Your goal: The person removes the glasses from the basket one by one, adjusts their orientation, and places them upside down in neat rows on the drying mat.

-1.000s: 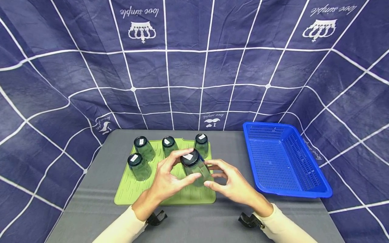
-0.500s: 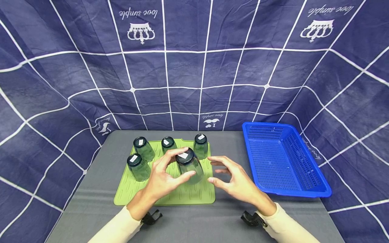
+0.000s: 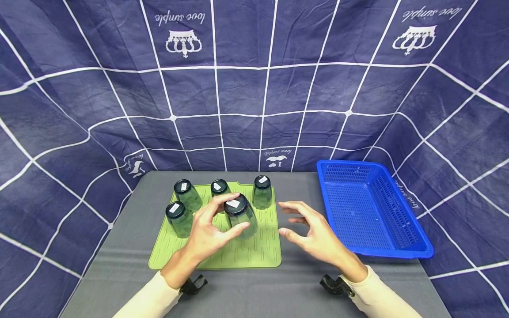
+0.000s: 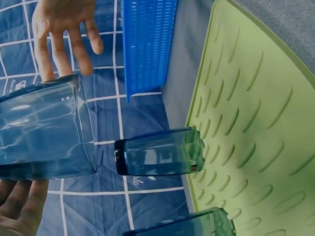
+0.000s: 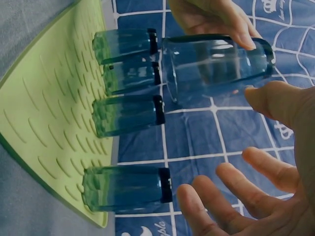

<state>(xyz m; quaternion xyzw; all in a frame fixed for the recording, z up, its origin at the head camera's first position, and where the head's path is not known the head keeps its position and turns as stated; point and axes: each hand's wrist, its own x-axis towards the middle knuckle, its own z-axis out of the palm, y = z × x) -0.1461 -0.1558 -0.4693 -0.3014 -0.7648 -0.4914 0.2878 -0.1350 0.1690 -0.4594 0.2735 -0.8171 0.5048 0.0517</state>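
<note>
Glass tumbler [image 3: 240,217], blue-tinted and turned bottom-up with a white sticker on its base, sits at the centre of the frame in my left hand [image 3: 207,236]; the grip there is thumb on one side and fingers curled round the other. From my left wrist view the tumbler [image 4: 44,132] fills the left edge. I cannot tell whether its rim touches the green ribbed mat [image 3: 254,254] below it. My right hand [image 3: 318,236] hangs just right of the tumbler, fingers spread and loosely bent, its grip wide and holding nothing. Four more upturned tumblers stand on the mat: three in a back row [image 3: 185,193] [image 3: 219,189] [image 3: 262,191] and one at centre left [image 3: 177,217]. The mat lies on the grey bench [image 3: 119,265]. A blue perforated basket [image 3: 397,254] stands at the right of the frame.
</note>
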